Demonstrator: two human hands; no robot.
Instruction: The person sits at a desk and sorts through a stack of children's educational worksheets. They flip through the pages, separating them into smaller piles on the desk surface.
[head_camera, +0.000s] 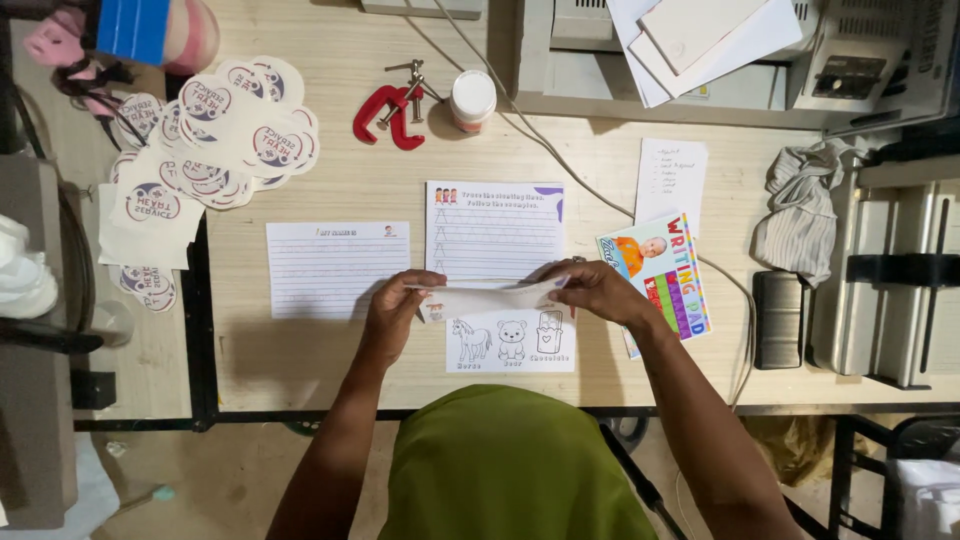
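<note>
One head-worn camera looks almost straight down from above the person, fairly near. The wooden table (300, 370) fills the frame, its near edge low in view, machines along the far side.

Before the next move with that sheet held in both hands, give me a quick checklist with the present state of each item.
1. Left hand grips the folded sheet at its left end: ok.
2. Right hand grips its right end: ok.
3. Sheet lifted above the colouring page: ok.
4. Fold edges aligned: cannot tell.
5. Lined page lies flat, apart from the hands: ok.
6. Tracing page beyond the hands is flat: ok.
</note>
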